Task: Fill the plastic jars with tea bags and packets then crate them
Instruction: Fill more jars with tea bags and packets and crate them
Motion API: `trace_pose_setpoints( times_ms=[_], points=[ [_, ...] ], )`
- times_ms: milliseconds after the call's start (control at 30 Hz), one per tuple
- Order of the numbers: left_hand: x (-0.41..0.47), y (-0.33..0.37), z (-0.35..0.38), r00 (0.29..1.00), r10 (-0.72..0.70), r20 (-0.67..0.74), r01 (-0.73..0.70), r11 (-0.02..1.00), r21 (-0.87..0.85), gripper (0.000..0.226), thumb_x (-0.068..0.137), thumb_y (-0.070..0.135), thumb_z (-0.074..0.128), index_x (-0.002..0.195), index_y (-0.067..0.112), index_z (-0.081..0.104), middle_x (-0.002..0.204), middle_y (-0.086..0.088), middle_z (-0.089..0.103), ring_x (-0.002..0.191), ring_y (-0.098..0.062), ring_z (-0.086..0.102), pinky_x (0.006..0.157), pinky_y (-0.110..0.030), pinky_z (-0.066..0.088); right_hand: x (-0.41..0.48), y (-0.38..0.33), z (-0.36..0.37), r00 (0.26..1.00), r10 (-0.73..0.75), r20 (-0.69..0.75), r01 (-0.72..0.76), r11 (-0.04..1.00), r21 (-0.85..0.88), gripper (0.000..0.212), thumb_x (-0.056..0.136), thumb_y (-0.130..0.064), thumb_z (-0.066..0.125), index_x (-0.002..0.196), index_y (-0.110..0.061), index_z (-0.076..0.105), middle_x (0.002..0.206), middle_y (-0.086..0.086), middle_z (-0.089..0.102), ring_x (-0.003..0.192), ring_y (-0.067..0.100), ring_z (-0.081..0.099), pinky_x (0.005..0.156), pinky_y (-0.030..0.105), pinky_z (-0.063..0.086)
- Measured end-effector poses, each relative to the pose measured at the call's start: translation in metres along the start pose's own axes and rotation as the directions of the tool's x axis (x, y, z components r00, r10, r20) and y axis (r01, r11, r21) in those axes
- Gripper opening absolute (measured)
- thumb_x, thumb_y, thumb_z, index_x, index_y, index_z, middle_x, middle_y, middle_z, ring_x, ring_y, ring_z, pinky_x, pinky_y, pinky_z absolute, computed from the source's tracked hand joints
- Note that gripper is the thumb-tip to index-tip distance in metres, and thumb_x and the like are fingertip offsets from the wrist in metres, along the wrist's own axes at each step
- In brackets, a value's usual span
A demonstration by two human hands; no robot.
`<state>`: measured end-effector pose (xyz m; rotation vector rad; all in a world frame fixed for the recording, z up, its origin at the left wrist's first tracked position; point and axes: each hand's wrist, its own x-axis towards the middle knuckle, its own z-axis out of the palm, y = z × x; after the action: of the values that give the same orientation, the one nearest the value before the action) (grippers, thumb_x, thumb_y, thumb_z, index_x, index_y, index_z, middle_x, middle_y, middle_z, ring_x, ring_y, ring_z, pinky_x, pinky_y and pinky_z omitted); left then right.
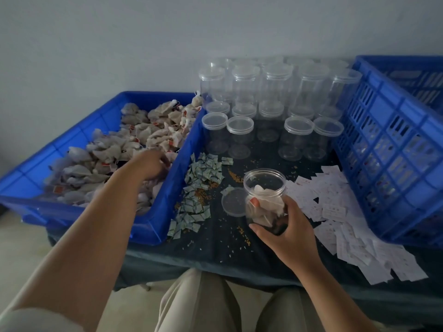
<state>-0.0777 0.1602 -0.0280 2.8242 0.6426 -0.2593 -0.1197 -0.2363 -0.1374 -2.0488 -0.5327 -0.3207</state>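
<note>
My right hand (286, 230) grips an open clear plastic jar (265, 188) at the table's front, tilted a little toward me, with a few tea bags inside. Its lid (232, 202) lies flat on the cloth just left of it. My left hand (151, 164) reaches into the blue bin (158, 226) of tea bags (107, 154) at the left, fingers curled down among the bags; whether they hold one is hidden. Small green packets (199, 188) lie in a strip beside the bin. White packets (340, 216) spread at the right.
Several lidded empty clear jars (271, 106) stand in rows at the back of the dark-clothed table (215, 245). A tall blue slotted crate (393, 149) stands at the right edge. Loose grains are scattered on the cloth. My knees show below the front edge.
</note>
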Motion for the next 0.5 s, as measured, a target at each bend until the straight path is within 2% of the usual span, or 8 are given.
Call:
trace_pose_setpoints(
  times_ms=[33, 100, 167, 233, 333, 400, 433, 500],
  points=[
    [0.002, -0.002, -0.001, 0.999, -0.01, -0.039, 0.009, 0.999, -0.037, 0.025, 0.096, 0.019, 0.069, 0.12, 0.012, 0.072, 0.121, -0.012, 0.071, 0.096, -0.025, 0.064, 0.081, -0.037, 0.052, 0.0, 0.0, 0.0, 1.0, 0.002, 0.003, -0.002, 1.0, 0.003, 0.073, 0.069, -0.072, 0.082, 0.129, -0.048, 0.048, 0.118, -0.034, 0.062, 0.106, -0.003, 0.065, 0.077, 0.009, 0.051],
    [0.003, -0.004, -0.005, 0.99, -0.057, -0.13, 0.041, 0.992, -0.117, 0.014, 0.089, 0.022, 0.068, 0.094, 0.014, 0.079, 0.104, -0.01, 0.076, 0.085, -0.026, 0.068, 0.074, -0.039, 0.058, 0.001, 0.001, -0.001, 1.0, 0.016, 0.008, -0.016, 1.0, 0.01, 0.074, 0.068, -0.072, 0.081, 0.129, -0.043, 0.052, 0.112, -0.032, 0.064, 0.105, -0.003, 0.065, 0.078, 0.012, 0.052],
    [0.0, -0.004, -0.009, 0.967, -0.101, -0.235, 0.03, 0.957, -0.287, 0.019, 0.09, 0.026, 0.065, 0.075, 0.019, 0.076, 0.085, -0.008, 0.076, 0.072, -0.026, 0.069, 0.063, -0.037, 0.059, 0.001, 0.004, 0.0, 0.999, 0.038, 0.005, -0.038, 0.999, 0.025, 0.076, 0.067, -0.073, 0.081, 0.13, -0.037, 0.055, 0.111, -0.029, 0.065, 0.103, -0.002, 0.066, 0.078, 0.018, 0.054],
    [-0.006, 0.0, -0.011, 0.926, -0.138, -0.352, -0.019, 0.912, -0.409, 0.027, 0.099, 0.034, 0.063, 0.081, 0.016, 0.071, 0.081, -0.009, 0.073, 0.068, -0.026, 0.067, 0.055, -0.033, 0.05, 0.0, 0.005, 0.001, 0.999, 0.049, 0.0, -0.049, 0.998, 0.026, 0.077, 0.067, -0.073, 0.081, 0.13, -0.037, 0.056, 0.11, -0.028, 0.066, 0.101, -0.002, 0.066, 0.077, 0.018, 0.054],
    [-0.022, 0.016, -0.02, 0.902, -0.132, -0.412, -0.137, 0.816, -0.561, 0.039, 0.101, 0.052, 0.06, 0.097, 0.013, 0.066, 0.082, -0.004, 0.068, 0.077, -0.027, 0.068, 0.065, -0.037, 0.052, 0.001, 0.003, 0.0, 0.999, 0.046, -0.004, -0.046, 0.999, 0.014, 0.074, 0.068, -0.074, 0.081, 0.129, -0.044, 0.053, 0.113, -0.033, 0.064, 0.103, -0.005, 0.065, 0.076, 0.01, 0.049],
    [-0.042, 0.035, -0.035, 0.905, -0.02, -0.424, -0.263, 0.758, -0.597, 0.03, 0.099, 0.054, 0.062, 0.099, 0.025, 0.069, 0.078, 0.005, 0.07, 0.073, -0.013, 0.069, 0.066, -0.036, 0.056, 0.002, 0.0, 0.0, 1.0, 0.03, 0.002, -0.03, 0.999, 0.011, 0.07, 0.069, -0.073, 0.082, 0.127, -0.053, 0.048, 0.119, -0.035, 0.061, 0.105, -0.006, 0.065, 0.075, 0.009, 0.05],
    [-0.054, 0.048, -0.043, 0.896, 0.088, -0.435, -0.339, 0.768, -0.544, 0.023, 0.098, 0.055, 0.063, 0.099, 0.033, 0.07, 0.078, 0.01, 0.072, 0.065, -0.002, 0.066, 0.061, -0.029, 0.055, 0.002, 0.0, 0.001, 1.0, 0.017, 0.008, -0.017, 1.0, 0.013, 0.069, 0.07, -0.071, 0.084, 0.126, -0.056, 0.046, 0.12, -0.036, 0.06, 0.106, -0.006, 0.065, 0.076, 0.009, 0.051],
    [-0.08, 0.078, -0.055, 0.854, 0.304, -0.422, -0.485, 0.758, -0.436, 0.016, 0.095, 0.056, 0.065, 0.101, 0.043, 0.07, 0.082, 0.021, 0.072, 0.058, 0.005, 0.062, 0.052, -0.015, 0.049, 0.002, -0.001, 0.001, 1.0, -0.005, 0.025, 0.004, 1.0, 0.015, 0.068, 0.071, -0.068, 0.086, 0.126, -0.06, 0.045, 0.121, -0.037, 0.06, 0.108, -0.007, 0.064, 0.08, 0.007, 0.051]
  ],
)
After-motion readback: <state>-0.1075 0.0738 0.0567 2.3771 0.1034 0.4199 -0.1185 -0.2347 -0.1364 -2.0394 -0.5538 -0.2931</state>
